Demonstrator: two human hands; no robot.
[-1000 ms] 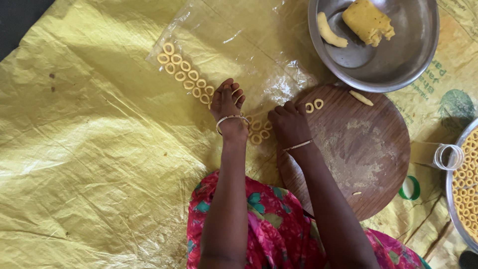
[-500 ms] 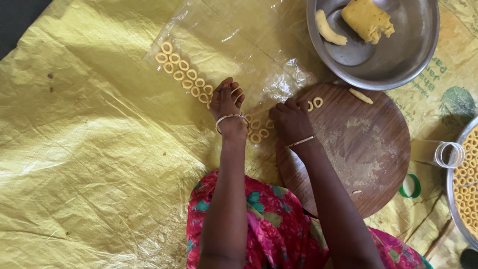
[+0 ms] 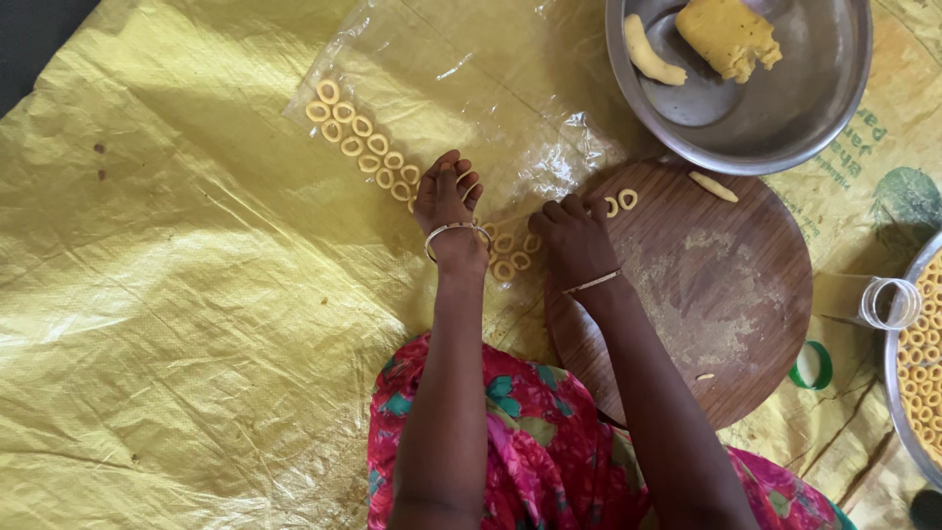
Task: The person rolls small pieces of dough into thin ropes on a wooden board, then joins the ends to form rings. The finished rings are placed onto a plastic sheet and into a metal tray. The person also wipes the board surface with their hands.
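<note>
The left hand (image 3: 446, 201) lies flat with fingers spread on the clear plastic sheet (image 3: 461, 88), touching a dough ring (image 3: 472, 188) in the row of rings (image 3: 365, 145) that runs toward ten o'clock. The right hand (image 3: 572, 236) is curled at the nine o'clock edge of the round wooden board (image 3: 721, 294); I cannot tell if it holds anything. Two small rings (image 3: 620, 202) lie just beside its fingers.

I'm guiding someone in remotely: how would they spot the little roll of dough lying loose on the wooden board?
Find the round wooden board below the steel bowl. Near its upper edge, closest to the bowl, lies a short straight dough stick. Unlike the two dough rings by the right hand, it is not curled into a loop.
</note>
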